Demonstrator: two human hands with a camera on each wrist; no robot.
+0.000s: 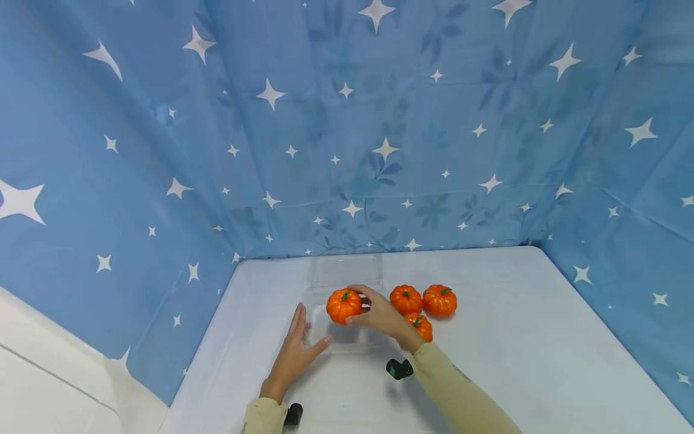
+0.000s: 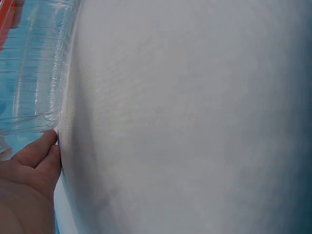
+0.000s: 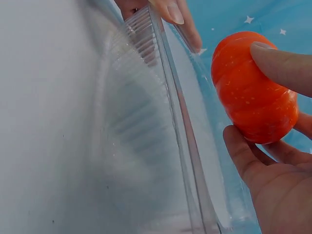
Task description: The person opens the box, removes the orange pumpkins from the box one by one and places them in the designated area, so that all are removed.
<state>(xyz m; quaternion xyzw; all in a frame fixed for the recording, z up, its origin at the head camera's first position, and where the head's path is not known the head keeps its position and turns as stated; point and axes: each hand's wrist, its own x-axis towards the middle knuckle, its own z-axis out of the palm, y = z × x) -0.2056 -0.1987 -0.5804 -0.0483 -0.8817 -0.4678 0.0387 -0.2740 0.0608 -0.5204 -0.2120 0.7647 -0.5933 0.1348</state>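
My right hand (image 1: pixel 381 314) grips a small orange toy pumpkin (image 1: pixel 341 306) with a green stem, thumb on one side and fingers on the other. The pumpkin is held above a clear plastic clamshell box (image 1: pixel 352 349), whose lid (image 1: pixel 347 269) lies folded back toward the curtain. In the right wrist view the pumpkin (image 3: pixel 253 90) appears beyond the box's rim. My left hand (image 1: pixel 295 354) rests at the box's front left corner, fingers extended along its left side and thumb apart. The left wrist view shows these fingers (image 2: pixel 41 151) against the box's wall (image 2: pixel 34 73).
Three more orange pumpkins (image 1: pixel 405 299) (image 1: pixel 440 301) (image 1: pixel 421 325) sit close together on the white table (image 1: pixel 515 337), right of the box; my right wrist partly covers the nearest. A blue curtain with white stars (image 1: pixel 379 150) stands behind the table and along both sides.
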